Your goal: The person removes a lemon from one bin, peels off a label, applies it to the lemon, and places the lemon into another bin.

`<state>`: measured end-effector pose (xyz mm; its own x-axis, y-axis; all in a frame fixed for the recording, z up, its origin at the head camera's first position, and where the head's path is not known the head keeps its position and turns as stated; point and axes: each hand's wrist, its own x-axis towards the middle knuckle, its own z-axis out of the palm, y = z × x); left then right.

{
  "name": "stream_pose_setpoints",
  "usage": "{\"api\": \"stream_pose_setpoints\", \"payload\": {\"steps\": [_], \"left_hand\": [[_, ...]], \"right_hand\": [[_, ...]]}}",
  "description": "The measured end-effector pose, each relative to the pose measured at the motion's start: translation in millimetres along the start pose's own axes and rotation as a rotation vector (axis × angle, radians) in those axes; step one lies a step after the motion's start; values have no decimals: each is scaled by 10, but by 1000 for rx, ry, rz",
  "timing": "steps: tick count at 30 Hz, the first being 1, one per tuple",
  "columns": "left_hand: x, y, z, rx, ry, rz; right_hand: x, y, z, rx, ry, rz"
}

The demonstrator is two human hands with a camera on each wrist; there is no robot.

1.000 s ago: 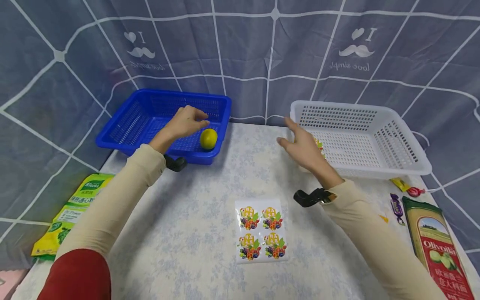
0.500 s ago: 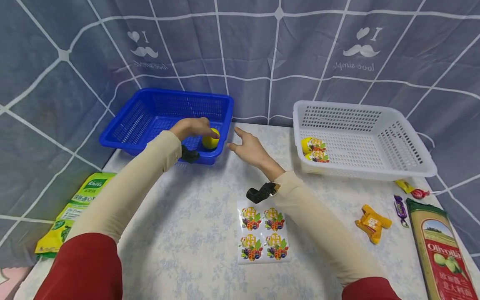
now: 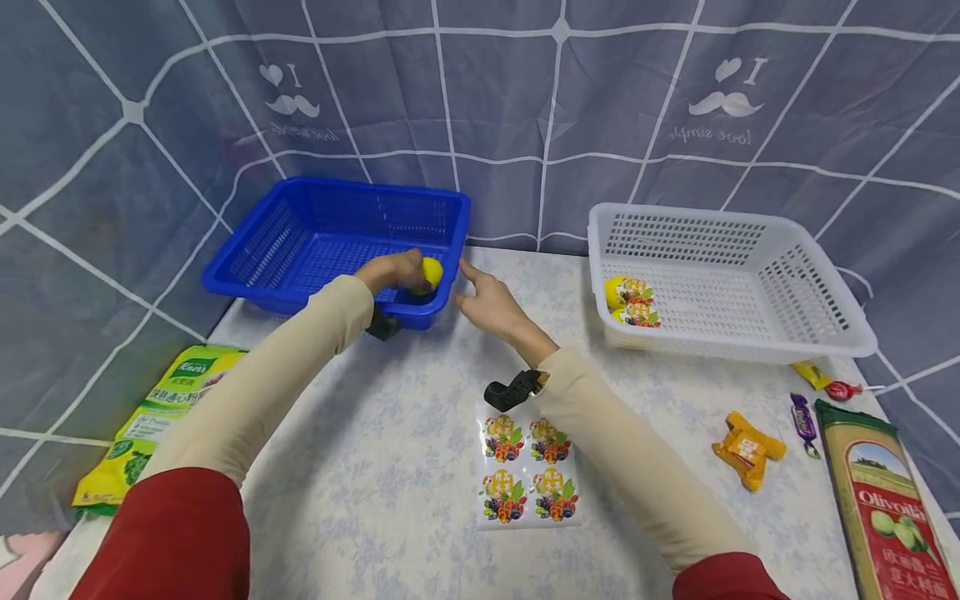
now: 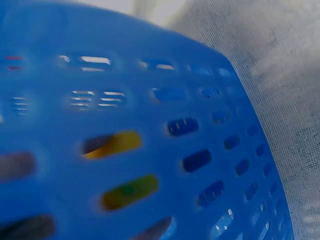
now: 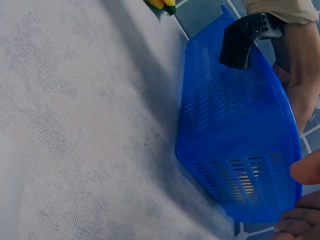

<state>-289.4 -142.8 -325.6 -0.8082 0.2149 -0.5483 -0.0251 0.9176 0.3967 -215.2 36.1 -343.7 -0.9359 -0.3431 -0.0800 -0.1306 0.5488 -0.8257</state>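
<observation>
A yellow lemon [image 3: 431, 274] is in the front right corner of the blue plastic basket [image 3: 459, 218]. My left hand [image 3: 399, 272] reaches over the front rim and grips the lemon, fingers curled down around its left side. In the left wrist view the basket wall [image 4: 150, 115] fills most of the picture, and yellow shows through its slots. My right hand [image 3: 491, 305] is at the basket's right outer side, index finger extended and thumb apart. In the right wrist view its thumb [image 5: 307, 168] lies against the rim; whether it presses there I cannot tell.
A white basket [image 3: 731, 346] at right holds yellow fruit with stickers [image 3: 636, 293]. A sticker sheet [image 3: 528, 475] lies front centre. Rightward are an orange-wrapped snack [image 3: 748, 450], a purple candy [image 3: 804, 425], a red lollipop [image 3: 842, 390] and a pasta pack [image 3: 881, 500]; a Knorr bag [image 3: 142, 429] lies left.
My left hand has lowered into the blue basket and taken hold of the lemon. My right hand has moved left from the white basket to the blue basket's right side.
</observation>
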Motion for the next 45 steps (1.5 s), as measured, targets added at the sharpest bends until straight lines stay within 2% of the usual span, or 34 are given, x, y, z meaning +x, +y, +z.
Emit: {"api": "stream_pose_setpoints", "payload": {"steps": [8,15,20,25,29,35,40,45], "left_hand": [[41,-88,-8,38,75,32],[-28,-195,-56,-90,141,152],[-146,-279,-101,-200,152,192],[-364,-302,-250,-286,191,261],[-540,-222,-329,-303,204,330],[-713,65,-216,-274,100,509],[-778,275,-73,-284,14,613],[-752,435,49,-298,-39,696]], "right_hand": [[11,21,25,-8,-5,-20],[-13,32,-2,-6,-12,-6],[-37,70,-14,-27,-20,-8],[-51,166,-102,-6,-32,-25],[-71,244,-235,39,-21,-60],[-160,258,-472,135,0,-171],[-257,273,-632,206,-30,-269],[-360,305,-729,337,-89,-305]]}}
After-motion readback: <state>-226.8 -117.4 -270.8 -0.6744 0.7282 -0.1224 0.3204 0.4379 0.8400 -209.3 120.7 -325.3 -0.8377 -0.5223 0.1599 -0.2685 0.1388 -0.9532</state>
